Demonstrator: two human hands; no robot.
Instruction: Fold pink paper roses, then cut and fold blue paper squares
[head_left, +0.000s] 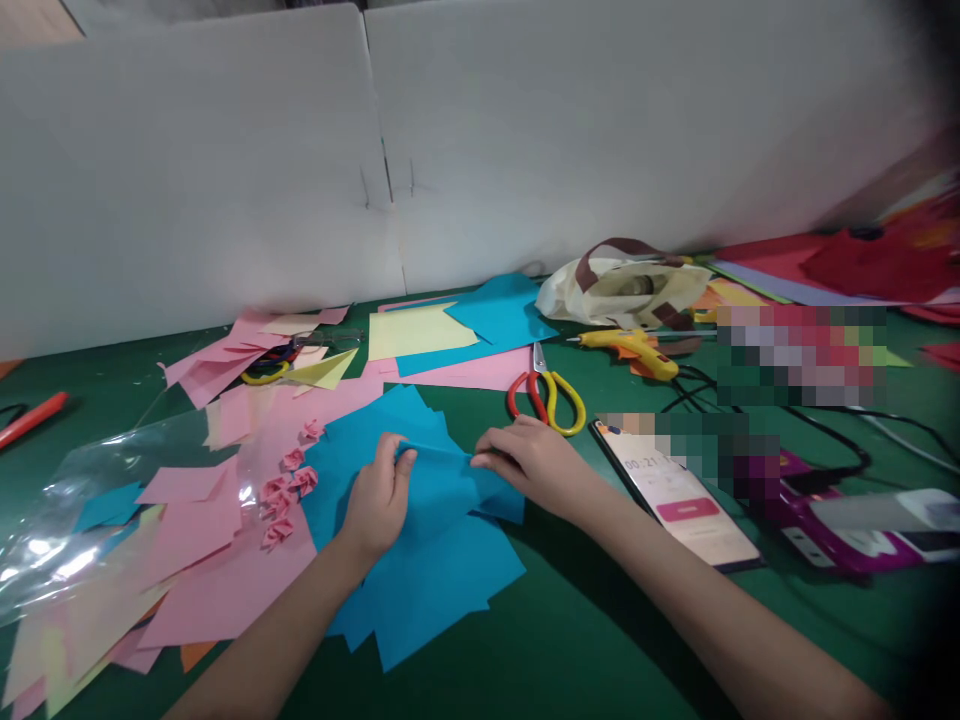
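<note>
Both hands — left hand [377,497], right hand [534,462] — pinch a blue paper sheet [442,478] atop a blue paper stack [427,580].

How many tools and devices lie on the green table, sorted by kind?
Scissors: 1 clear pair; a second may lie under the pink sheets, unclear
Glue gun: 1
Phone: 1
Red pen: 1
Total: 4 clear
Both the left hand and the right hand pinch a blue sheet.
</note>
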